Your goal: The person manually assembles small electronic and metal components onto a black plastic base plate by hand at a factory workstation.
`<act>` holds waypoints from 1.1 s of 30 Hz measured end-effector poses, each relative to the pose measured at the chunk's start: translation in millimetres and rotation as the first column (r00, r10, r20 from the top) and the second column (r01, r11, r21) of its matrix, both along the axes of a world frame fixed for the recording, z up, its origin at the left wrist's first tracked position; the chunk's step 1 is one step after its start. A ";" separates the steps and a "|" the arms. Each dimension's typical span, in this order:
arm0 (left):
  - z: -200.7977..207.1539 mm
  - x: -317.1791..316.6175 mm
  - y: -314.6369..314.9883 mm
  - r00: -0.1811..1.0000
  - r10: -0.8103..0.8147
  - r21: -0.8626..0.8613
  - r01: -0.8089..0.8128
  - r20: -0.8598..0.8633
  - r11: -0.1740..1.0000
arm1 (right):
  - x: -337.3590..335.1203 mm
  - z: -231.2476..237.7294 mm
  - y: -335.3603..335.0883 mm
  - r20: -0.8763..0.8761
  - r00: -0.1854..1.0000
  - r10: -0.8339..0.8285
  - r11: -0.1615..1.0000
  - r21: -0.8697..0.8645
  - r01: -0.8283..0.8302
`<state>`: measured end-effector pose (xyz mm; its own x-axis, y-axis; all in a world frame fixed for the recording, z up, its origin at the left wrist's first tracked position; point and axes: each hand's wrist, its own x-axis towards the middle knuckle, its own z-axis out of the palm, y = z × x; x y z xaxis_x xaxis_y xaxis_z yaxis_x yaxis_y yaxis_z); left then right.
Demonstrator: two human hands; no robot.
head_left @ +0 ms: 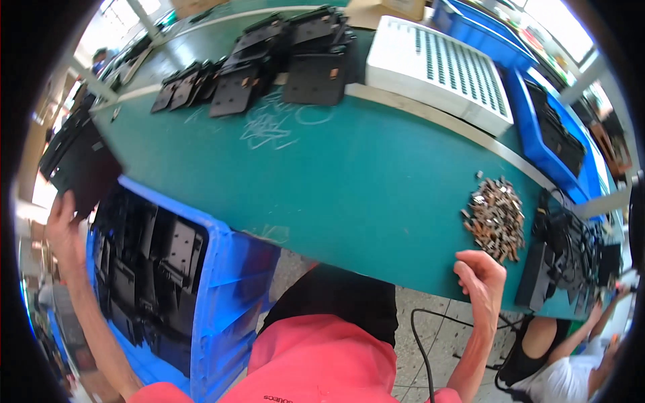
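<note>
At the far left, my left hand [65,225] grips the lower edge of a black plastic plate [82,161], holding it up over the rear of a blue crate [218,269]. More black plates [144,262] lie stacked inside that crate. My right hand [481,272] is curled closed at the table's front edge, fingers bent inward; whatever they may hold is hidden. Just beyond it is a heap of small metal clips [497,215], silver and copper in tone. Toward the back left of the green table, several black plates [316,79] with small copper-coloured clips sit in overlapping piles.
A white tray [437,74] with rows of small dark pieces stands at the back. Blue bins [561,134] hold dark parts on the right. Black cables and a power adapter [537,275] lie near the right edge. A seated person [571,369] works at lower right.
</note>
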<state>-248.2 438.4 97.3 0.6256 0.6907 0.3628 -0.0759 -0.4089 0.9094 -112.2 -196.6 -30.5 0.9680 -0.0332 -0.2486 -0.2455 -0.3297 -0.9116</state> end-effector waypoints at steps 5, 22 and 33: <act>-51.2 171.5 -279.6 0.674 -0.714 -0.383 0.619 -0.188 0.685 | 0.3 4.9 -11.6 0.055 0.993 0.105 0.970 0.216 -0.115; -112.6 209.0 -375.4 0.307 -0.929 -0.760 0.546 -0.209 0.352 | 13.6 -1.9 16.9 -0.003 0.997 0.080 0.875 0.480 -0.068; -122.5 227.6 -361.4 0.353 -0.806 -0.311 0.790 -0.475 0.529 | 27.9 -2.3 30.0 0.124 0.975 0.185 0.973 -0.163 -0.164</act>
<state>-20.6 77.0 -25.2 0.9483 -0.2350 -0.2133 0.1068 -0.3965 0.9118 -84.3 -166.6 -32.8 0.9866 0.1121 -0.1182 -0.0482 -0.4924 -0.8690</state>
